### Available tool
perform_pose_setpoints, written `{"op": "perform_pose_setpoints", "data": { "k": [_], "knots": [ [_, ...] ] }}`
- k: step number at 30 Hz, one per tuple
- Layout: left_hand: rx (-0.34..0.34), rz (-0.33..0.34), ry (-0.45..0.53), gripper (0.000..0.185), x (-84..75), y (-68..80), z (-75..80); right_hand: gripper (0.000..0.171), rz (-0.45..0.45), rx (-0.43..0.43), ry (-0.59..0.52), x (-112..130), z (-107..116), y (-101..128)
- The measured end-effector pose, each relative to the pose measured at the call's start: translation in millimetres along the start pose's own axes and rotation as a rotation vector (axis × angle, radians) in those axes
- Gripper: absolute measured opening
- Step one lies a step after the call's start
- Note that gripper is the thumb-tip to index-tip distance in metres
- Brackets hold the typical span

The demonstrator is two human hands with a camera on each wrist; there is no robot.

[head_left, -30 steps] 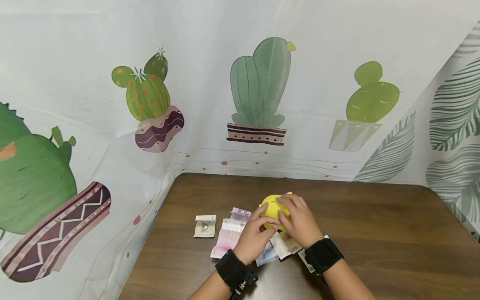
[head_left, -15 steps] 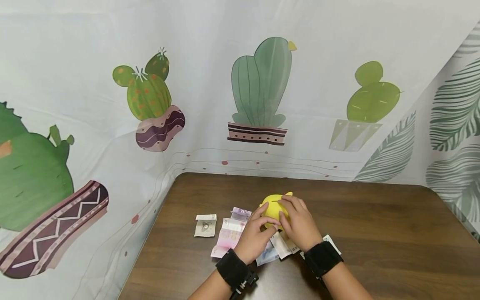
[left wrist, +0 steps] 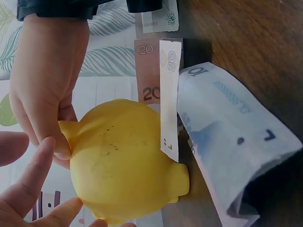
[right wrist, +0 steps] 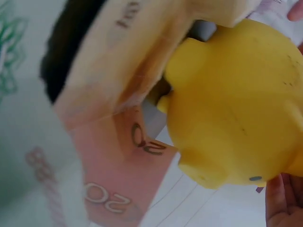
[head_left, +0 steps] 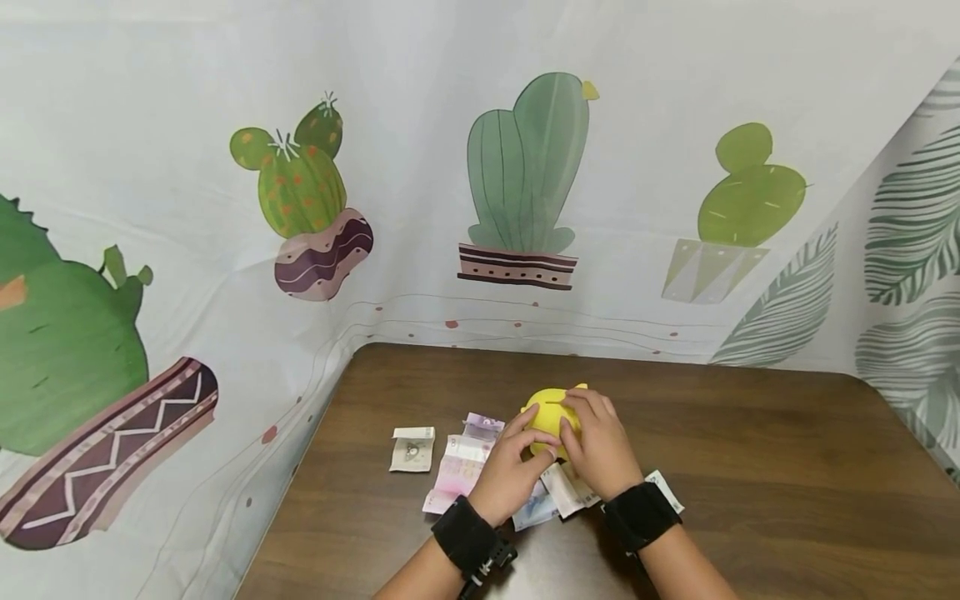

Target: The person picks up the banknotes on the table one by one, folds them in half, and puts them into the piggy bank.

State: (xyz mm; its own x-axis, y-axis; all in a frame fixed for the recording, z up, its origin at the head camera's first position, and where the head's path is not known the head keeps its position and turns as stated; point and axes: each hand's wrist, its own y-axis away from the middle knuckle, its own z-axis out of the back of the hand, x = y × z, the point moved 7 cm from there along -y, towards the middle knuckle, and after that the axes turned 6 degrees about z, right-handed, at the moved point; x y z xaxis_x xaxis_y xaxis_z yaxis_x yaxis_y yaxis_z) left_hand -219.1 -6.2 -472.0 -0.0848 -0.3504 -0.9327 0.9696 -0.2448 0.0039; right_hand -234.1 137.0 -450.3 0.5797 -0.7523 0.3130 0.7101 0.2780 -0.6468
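Observation:
A yellow piggy bank point(head_left: 553, 417) with a dark slot on top sits between my two hands near the middle of the table. My left hand point(head_left: 512, 479) grips its near left side; in the left wrist view those fingers point(left wrist: 35, 172) meet its lower left. From the right, my right hand point(head_left: 603, 446) holds it with curled fingers and thumb. Its snout and an eye show in the right wrist view, where the piggy bank point(right wrist: 232, 109) fills the right half. A pale folded banknote point(head_left: 562, 490) and a blue banknote point(head_left: 536, 510) lie just in front of it.
On the brown table point(head_left: 765, 467), a small beige banknote point(head_left: 412, 452) lies far left. Pink point(head_left: 456, 475) and purple point(head_left: 483, 427) banknotes lie beside my left hand. Another whitish banknote point(head_left: 664, 490) pokes out by my right wristband point(head_left: 642, 515). A cactus-print cloth point(head_left: 420, 217) hangs behind.
My right wrist has shifted slightly left, so more of the whitish banknote beside it shows and the slot is less covered. The left hand keeps its hold on the piggy bank.

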Motion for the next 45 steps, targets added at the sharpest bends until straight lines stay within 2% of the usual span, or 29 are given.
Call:
{"op": "perform_pose_setpoints", "data": {
  "k": [6, 11, 18, 30, 36, 42, 45],
  "knots": [
    [-0.005, -0.002, -0.004, 0.022, -0.4, 0.8, 0.6, 0.030, -0.075, 0.023, -0.146, -4, 8, 5],
    [-0.017, 0.048, 0.032, 0.021, 2.1, 0.5, 2.0, 0.036, -0.173, -0.043, -0.206, -10, 19, 14],
    [-0.056, 0.023, 0.093, 0.027, -1.4, -0.3, 12.0, 0.037, -0.243, -0.088, -0.270, -21, 29, 20],
    [-0.131, 0.019, 0.133, 0.037, -13.2, -2.6, 52.8, 0.033, -0.202, -0.134, -0.270, -14, 44, 21],
    [-0.160, 0.021, 0.133, 0.036, -16.6, -2.1, 63.9, 0.033, -0.200, -0.124, -0.267, -11, 44, 21],
    [-0.195, -0.022, 0.090, 0.040, -23.6, -2.2, 77.0, 0.031, -0.207, -0.111, -0.267, -11, 44, 22],
    [-0.230, 0.003, 0.034, 0.050, -17.1, -0.3, 87.1, 0.031, -0.224, -0.096, -0.269, -10, 44, 24]
  ]
}}
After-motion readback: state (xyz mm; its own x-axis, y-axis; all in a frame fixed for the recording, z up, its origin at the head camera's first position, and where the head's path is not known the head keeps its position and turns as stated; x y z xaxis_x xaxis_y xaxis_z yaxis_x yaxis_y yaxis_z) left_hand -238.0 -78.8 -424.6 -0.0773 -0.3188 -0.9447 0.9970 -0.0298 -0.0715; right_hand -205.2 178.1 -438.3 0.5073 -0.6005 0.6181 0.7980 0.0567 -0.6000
